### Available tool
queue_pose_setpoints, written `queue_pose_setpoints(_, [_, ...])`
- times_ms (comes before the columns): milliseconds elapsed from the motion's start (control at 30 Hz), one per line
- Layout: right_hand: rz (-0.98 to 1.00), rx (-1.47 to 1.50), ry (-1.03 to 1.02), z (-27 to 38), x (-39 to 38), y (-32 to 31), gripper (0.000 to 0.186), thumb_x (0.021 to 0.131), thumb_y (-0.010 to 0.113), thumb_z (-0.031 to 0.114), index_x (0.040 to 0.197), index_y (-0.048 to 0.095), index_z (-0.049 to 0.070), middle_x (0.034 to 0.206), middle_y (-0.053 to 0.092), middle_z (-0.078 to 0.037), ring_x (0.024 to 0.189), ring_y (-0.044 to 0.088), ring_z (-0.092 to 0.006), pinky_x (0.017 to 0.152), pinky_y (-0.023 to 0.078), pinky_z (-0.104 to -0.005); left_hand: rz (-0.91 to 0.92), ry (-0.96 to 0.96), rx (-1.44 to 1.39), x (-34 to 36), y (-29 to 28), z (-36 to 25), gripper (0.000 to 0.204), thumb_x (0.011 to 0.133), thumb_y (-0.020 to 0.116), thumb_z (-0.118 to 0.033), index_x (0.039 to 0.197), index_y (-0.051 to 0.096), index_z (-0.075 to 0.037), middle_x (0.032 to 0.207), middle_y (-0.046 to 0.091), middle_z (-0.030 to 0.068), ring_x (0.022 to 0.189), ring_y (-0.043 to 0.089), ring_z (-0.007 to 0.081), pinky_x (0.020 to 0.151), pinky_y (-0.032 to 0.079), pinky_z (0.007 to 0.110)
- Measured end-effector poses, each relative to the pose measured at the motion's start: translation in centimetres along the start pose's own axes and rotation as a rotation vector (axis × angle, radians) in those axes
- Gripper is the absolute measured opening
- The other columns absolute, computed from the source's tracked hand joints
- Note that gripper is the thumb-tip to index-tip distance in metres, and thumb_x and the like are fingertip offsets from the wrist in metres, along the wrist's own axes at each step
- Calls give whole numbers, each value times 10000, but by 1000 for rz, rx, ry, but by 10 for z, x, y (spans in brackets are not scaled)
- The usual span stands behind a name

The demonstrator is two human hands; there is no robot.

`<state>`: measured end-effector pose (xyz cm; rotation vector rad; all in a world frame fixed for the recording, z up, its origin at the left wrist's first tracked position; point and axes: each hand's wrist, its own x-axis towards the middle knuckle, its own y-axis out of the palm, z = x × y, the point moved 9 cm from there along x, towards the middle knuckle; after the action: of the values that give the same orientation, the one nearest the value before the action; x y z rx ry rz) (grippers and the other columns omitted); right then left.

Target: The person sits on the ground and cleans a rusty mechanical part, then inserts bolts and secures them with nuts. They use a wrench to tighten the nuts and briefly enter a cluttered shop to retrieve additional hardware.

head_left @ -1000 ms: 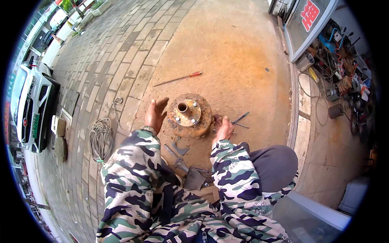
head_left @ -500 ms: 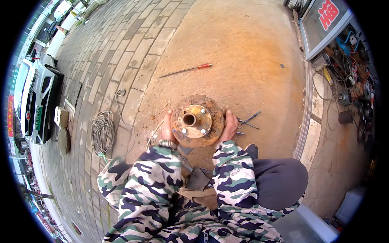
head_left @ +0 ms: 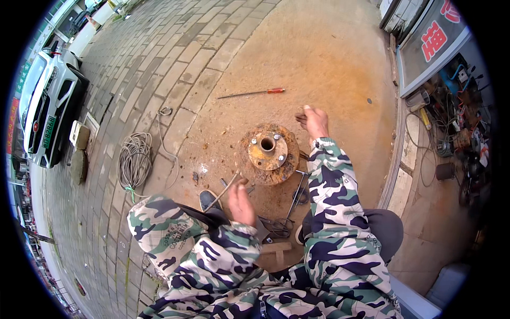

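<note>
A rusty round metal hub (head_left: 270, 175) with a bolted flange and a short central pipe (head_left: 267, 144) sits on the dirty concrete before me. Neither hand grips it. My left hand (head_left: 242, 204) hovers at its near left, somewhat blurred, fingers stretched out and holding nothing I can see. Close to those fingers a thin stick (head_left: 222, 190) slants across my shoe. Beyond the hub on the right is my right hand (head_left: 314, 121), raised with fingers loosely bent and apparently holding nothing. A screwdriver (head_left: 252, 94) with a red handle lies farther out.
A T-shaped metal rod (head_left: 295, 196) and dark tools lie between my feet. On the paving at left are a coiled cable (head_left: 135, 159) and a parked white car (head_left: 50, 106). At right, a door track (head_left: 396, 154) borders a cluttered heap of parts (head_left: 457, 133).
Both hands have let go of the hub's sides. My left hand has drawn back toward me; the right has reached forward. The hub now appears farther right in view.
</note>
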<state>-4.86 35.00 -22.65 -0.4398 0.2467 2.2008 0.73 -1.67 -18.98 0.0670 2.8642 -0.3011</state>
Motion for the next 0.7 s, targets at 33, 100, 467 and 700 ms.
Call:
queue_pose_setpoints(33, [-138, 127, 33, 4, -21, -26, 325, 1037, 560, 242, 1003, 652, -67, 919, 758, -174, 808, 735, -245, 750, 579, -378, 1, 90, 45, 18, -4, -25, 341, 1048, 497, -229, 1150, 663, 50, 1064, 693, 133, 1016, 632, 223, 958, 485, 344])
queue_pose_setpoints(100, [-349, 290, -32, -2, -59, -61, 317, 1061, 529, 242, 1027, 633, -56, 968, 746, -187, 850, 731, -253, 800, 580, -382, -147, 17, -230, 57, -15, -39, 266, 1016, 536, -192, 1019, 684, 29, 1020, 705, 131, 950, 640, 196, 860, 516, 338])
queue_pose_setpoints(467, [-258, 664, 16, -71, -133, -19, 340, 1083, 481, 260, 1095, 616, -52, 1078, 684, -188, 981, 669, -267, 903, 554, -393, 745, -340, -341, 132, 79, -42, 766, 1086, 329, -598, 1540, 453, 6, 1538, 527, 176, 1439, 468, 293, 1202, 351, 429])
queue_pose_setpoints(700, [-312, 646, 90, -68, -129, -22, 348, 1075, 469, 287, 1024, 541, -50, 1096, 670, -261, 1000, 677, -323, 900, 582, -442, 827, -261, -388, 99, 84, -65, 780, 1085, 358, -594, 1551, 417, 28, 1576, 481, 156, 1436, 466, 257, 1212, 339, 393])
